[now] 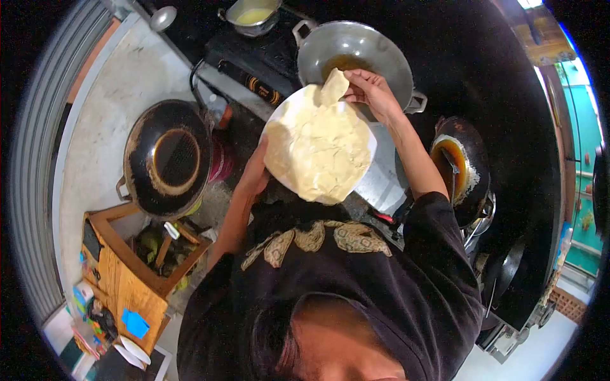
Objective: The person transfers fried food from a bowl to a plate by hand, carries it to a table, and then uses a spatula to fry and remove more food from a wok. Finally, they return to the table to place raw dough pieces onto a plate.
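Note:
My left hand [255, 170] grips the left rim of a white plate [370, 150], its fingers partly hidden beneath. Flat pale-yellow pieces [321, 149] cover the plate in a heap. Between the fingertips of my right hand [367, 89] is one pale piece [335, 86], held upright over the plate's far edge. Just beyond it stands a large grey metal wok [349, 39] with some brown liquid at the bottom.
A blackened wok [136, 152] is at the left, and another dark pan [462, 136] with orange-brown liquid at the right. A small pot [253, 26] with yellow liquid stands at the back. A wooden table [121, 279] is at the lower left.

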A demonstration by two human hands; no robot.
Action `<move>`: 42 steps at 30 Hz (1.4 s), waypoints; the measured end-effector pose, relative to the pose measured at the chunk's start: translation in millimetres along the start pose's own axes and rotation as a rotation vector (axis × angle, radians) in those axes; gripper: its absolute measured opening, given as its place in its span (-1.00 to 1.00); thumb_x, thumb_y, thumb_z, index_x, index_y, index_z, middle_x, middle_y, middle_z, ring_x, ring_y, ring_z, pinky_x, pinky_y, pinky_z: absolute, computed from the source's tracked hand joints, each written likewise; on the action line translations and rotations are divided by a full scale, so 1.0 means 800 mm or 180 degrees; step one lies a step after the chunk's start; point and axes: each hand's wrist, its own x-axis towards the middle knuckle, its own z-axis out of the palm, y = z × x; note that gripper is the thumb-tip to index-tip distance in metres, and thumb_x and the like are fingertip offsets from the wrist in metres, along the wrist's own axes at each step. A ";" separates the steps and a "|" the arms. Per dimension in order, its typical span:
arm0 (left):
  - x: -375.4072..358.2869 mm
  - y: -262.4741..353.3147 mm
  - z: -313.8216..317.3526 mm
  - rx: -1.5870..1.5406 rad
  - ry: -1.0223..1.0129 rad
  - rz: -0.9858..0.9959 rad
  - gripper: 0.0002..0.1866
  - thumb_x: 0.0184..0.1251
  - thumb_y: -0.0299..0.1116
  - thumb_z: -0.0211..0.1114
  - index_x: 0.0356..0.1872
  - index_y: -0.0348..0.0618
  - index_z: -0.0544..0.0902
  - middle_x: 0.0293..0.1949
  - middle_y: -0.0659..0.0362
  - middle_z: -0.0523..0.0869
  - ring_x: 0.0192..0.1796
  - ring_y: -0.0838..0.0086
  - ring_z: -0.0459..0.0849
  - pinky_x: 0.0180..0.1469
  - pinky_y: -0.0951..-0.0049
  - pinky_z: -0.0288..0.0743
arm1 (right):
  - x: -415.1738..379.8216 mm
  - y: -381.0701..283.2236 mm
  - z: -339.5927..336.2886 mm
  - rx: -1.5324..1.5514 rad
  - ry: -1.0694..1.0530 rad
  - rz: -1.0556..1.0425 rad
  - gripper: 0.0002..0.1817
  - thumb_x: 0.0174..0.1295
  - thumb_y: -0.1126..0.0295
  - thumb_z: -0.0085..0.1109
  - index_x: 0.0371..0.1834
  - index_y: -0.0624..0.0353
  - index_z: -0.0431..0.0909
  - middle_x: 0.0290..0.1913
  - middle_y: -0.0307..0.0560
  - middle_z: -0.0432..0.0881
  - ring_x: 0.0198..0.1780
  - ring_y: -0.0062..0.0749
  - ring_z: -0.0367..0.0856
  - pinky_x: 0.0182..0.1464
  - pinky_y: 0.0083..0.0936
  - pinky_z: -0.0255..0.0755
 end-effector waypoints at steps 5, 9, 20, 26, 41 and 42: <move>-0.013 -0.001 -0.021 -0.0113 0.0393 0.0276 -0.38 0.51 0.06 -0.15 0.38 -0.19 0.20 0.32 0.13 0.37 0.34 0.39 0.34 0.34 0.31 0.19 | 0.115 0.099 -0.174 -0.2774 0.0881 -0.0491 -0.62 0.13 0.13 0.28 -0.13 0.21 0.68 -0.28 0.02 0.72 -0.33 -0.31 0.69 -0.24 -0.44 0.55; -0.037 0.011 -0.032 -0.0287 0.0564 0.0474 -0.37 0.50 0.06 -0.14 0.39 -0.18 0.19 0.32 0.12 0.37 0.33 0.38 0.35 0.34 0.30 0.20 | 0.186 0.174 -0.273 -0.4135 0.1670 -0.0183 -0.61 0.04 0.00 0.33 -0.32 0.11 0.71 -0.25 0.11 0.69 -0.16 0.03 0.67 -0.14 -0.22 0.54; -0.013 0.008 -0.017 -0.0184 0.0702 0.0569 -0.38 0.50 0.07 -0.14 0.35 -0.21 0.25 0.28 0.11 0.43 0.27 0.44 0.42 0.30 0.36 0.24 | 0.085 0.034 -0.020 -0.3112 0.0676 -0.2053 -0.67 0.16 0.13 0.21 -0.15 0.12 0.67 -0.19 0.09 0.68 -0.14 -0.06 0.66 -0.09 -0.23 0.52; 0.024 0.003 -0.005 -0.0037 0.0247 0.0250 -0.38 0.50 0.09 -0.16 0.32 -0.22 0.29 0.25 0.13 0.45 0.24 0.46 0.45 0.27 0.40 0.28 | -0.001 0.026 0.061 -0.3765 -0.0588 -0.2797 -0.66 0.12 0.27 0.23 0.01 -0.07 0.62 -0.01 -0.15 0.53 -0.01 -0.18 0.47 0.02 -0.32 0.43; 0.023 -0.009 0.029 0.0070 -0.0149 0.0255 -0.34 0.47 0.12 -0.12 0.35 -0.22 0.24 0.30 0.14 0.39 0.31 0.43 0.35 0.33 0.33 0.15 | -0.040 0.073 0.034 -0.3630 0.0135 -0.2841 -0.73 0.06 0.39 0.29 -0.12 0.05 0.68 -0.08 -0.15 0.54 -0.13 -0.22 0.46 -0.04 -0.36 0.37; 0.022 -0.010 0.029 0.0041 -0.0141 0.0229 -0.34 0.47 0.12 -0.12 0.35 -0.22 0.25 0.29 0.14 0.40 0.31 0.43 0.35 0.33 0.33 0.15 | -0.040 0.075 0.033 -0.3589 0.0126 -0.2853 -0.74 0.06 0.39 0.29 -0.13 0.06 0.69 -0.08 -0.15 0.54 -0.14 -0.22 0.46 -0.05 -0.36 0.37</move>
